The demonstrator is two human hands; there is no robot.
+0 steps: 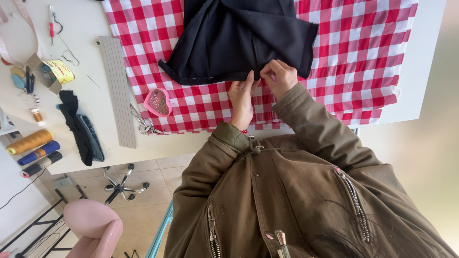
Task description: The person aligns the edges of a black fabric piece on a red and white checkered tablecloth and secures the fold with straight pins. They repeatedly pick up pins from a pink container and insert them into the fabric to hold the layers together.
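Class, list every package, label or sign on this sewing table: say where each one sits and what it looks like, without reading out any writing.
Small open cardboard box: on the white table's left side, left of the grey ruler; brown card, with a yellow printed label on its flap.
Pink heart-shaped container: on the left edge of the red-checked cloth, left of the hands; pins inside.
No signs or screens show.

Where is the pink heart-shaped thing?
The pink heart-shaped dish sits on the red checked cloth, left of the hands, beside the scissors and below the black garment.
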